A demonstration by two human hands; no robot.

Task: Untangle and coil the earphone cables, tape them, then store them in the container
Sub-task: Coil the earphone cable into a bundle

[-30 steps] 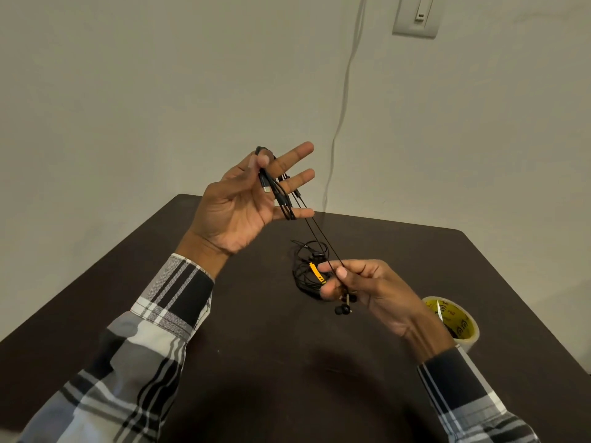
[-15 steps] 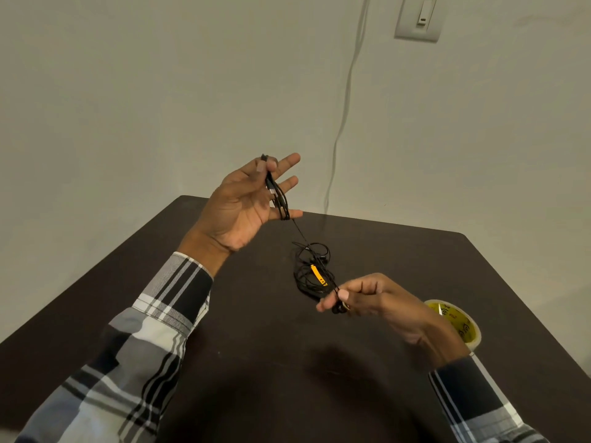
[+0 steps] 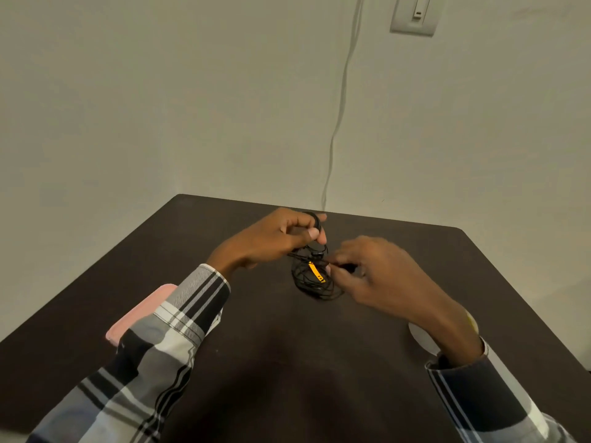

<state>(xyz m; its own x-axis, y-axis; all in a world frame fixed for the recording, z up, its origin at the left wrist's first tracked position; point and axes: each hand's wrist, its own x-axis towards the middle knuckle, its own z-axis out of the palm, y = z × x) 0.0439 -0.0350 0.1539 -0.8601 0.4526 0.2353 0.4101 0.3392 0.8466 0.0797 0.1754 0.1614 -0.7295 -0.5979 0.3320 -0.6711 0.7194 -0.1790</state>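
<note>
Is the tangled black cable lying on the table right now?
Yes, the tangled black cable lies on the dark table between the left hand and the right hand.

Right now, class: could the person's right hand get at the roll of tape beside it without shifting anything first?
Probably yes. The tape roll lies on the table just under the right wrist, nothing stacked on it, but the right hand is busy at the tangled earphone cables and would need to draw back.

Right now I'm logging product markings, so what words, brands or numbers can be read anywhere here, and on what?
None can be read.
Orange tag in the earphone cables: small dark marks, too small to make out.
Tape roll: mostly hidden behind the right hand's wrist, no print shows.
Wall switch: no lettering visible.
</note>
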